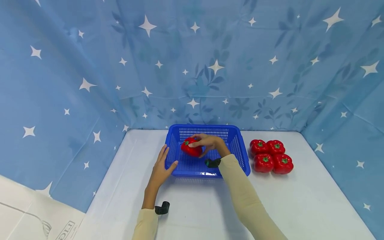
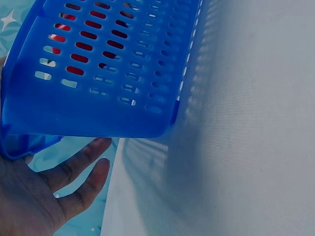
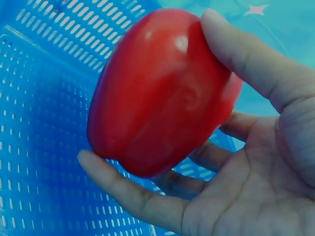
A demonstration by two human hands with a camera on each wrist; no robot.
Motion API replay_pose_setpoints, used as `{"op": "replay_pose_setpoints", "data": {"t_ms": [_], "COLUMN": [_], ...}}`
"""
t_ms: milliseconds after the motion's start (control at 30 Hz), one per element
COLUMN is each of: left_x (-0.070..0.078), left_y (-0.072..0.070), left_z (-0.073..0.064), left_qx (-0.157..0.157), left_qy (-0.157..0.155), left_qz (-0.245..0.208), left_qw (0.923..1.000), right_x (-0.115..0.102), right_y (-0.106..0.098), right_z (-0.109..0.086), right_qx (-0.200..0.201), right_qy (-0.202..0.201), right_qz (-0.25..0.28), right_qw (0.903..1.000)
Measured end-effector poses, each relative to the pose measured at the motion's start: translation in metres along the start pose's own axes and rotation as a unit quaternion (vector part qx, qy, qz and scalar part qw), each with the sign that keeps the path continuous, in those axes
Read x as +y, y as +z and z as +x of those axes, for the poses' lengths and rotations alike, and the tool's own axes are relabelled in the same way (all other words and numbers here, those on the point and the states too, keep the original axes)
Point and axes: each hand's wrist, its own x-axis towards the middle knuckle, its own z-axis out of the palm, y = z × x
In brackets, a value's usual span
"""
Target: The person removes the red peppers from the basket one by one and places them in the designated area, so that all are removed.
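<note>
A red bell pepper [image 1: 192, 150] with a green stem is gripped by my right hand [image 1: 207, 142], thumb on one side and fingers around the other. It is tilted, over the inside of a blue plastic basket [image 1: 187, 174]. In the right wrist view the pepper [image 3: 157, 98] shows its smooth side against the perforated basket wall [image 3: 39, 123]. My left hand [image 1: 162, 168] is at the basket's near left corner, thumb by the rim and fingers extended along the outer left side. Spread fingers of that hand [image 2: 29, 191] show past the basket edge in the left wrist view.
Several red bell peppers [image 1: 271, 156] stand grouped on the white table [image 1: 192, 206] to the right of the basket. A blue curtain with white stars [image 1: 207, 66] hangs behind and along both sides. A printed cardboard piece [image 1: 36, 213] lies at the lower left.
</note>
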Motion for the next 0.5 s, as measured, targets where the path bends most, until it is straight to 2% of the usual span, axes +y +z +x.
{"op": "replay_pose_setpoints", "data": {"t_ms": [233, 500], "left_x": [0.002, 0.004], "left_y": [0.000, -0.002], "left_z": [-0.001, -0.001], "left_qx": [0.004, -0.001], "left_qy": [0.000, -0.005], "left_qz": [0.001, 0.002], "left_qw": [1.0000, 1.0000], "right_x": [0.004, 0.004], "right_y": [-0.006, -0.009], "right_z": [-0.008, -0.016], "right_qx": [-0.013, 0.005], "right_qy": [-0.017, -0.038], "right_qz": [0.031, 0.051], "right_qw": [0.9993, 0.9980]}}
